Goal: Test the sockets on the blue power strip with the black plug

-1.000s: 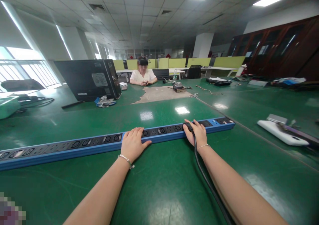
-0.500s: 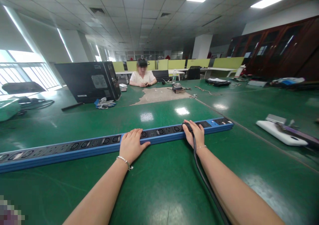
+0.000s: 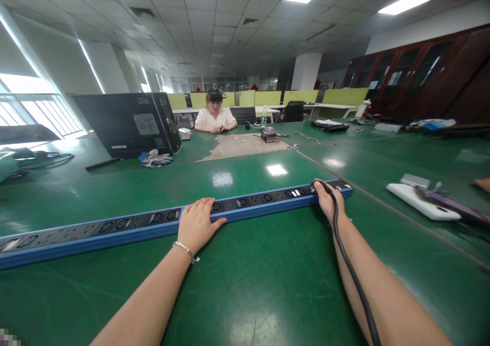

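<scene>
A long blue power strip [image 3: 245,214] with a row of black sockets lies across the green table. Over its middle part rests my left hand [image 3: 197,223], fingers on the sockets and thumb along the near side. My right hand [image 3: 329,200] is closed round the plug end of a black cable [image 3: 350,264], at the strip's right end. The plug is mostly hidden by the fingers, so whether it sits in a socket cannot be made out. From there the cable runs back over my right forearm.
A black computer case [image 3: 126,124] and gloves [image 3: 155,158] stand at the back left. Across the table [image 3: 245,285] sits a person [image 3: 215,116]. A small device [image 3: 270,134] is at the back middle, a white object [image 3: 421,201] at the right.
My right hand has moved right along the strip with the cable's plug end, uncovering sockets behind it. My left hand stays on the strip. The whole view has shifted slightly.
</scene>
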Tool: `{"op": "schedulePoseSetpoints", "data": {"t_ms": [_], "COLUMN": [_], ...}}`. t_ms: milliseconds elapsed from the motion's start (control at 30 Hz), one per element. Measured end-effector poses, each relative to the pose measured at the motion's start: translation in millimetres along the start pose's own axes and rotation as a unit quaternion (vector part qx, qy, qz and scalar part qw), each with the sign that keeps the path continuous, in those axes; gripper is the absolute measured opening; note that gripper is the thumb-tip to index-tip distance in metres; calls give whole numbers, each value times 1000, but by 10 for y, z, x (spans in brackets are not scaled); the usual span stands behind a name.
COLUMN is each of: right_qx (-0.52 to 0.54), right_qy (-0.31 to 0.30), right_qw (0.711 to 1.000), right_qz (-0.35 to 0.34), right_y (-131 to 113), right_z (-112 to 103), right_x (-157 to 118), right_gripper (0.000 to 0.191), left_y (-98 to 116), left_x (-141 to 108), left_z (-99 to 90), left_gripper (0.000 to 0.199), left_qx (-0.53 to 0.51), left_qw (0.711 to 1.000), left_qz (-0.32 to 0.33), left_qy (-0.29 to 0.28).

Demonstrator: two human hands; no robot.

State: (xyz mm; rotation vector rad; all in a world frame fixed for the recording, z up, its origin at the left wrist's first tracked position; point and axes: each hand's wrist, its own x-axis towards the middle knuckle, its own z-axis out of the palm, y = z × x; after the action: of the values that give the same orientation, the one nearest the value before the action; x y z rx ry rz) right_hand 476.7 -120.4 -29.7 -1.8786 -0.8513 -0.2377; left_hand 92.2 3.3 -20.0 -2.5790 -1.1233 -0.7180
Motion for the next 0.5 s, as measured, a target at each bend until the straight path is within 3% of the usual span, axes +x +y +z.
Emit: {"op": "schedulePoseSetpoints", "data": {"t_ms": [233, 500], "right_qx": [-108, -189], "right_qy": [-95, -62], "right_qw": [989, 975], "right_qz": [-36, -103], "right_y": [55, 70], "right_z": [-28, 42], "right_x": [180, -7], "right_gripper": [38, 39], "left_y": [7, 9], "left_x": [1, 11], "left_z": [-12, -11], "left_gripper": [56, 57], "left_qx": [3, 4], "left_qw": [1000, 1000], "left_qz": [-4, 0], "left_qy": [-7, -6]}}
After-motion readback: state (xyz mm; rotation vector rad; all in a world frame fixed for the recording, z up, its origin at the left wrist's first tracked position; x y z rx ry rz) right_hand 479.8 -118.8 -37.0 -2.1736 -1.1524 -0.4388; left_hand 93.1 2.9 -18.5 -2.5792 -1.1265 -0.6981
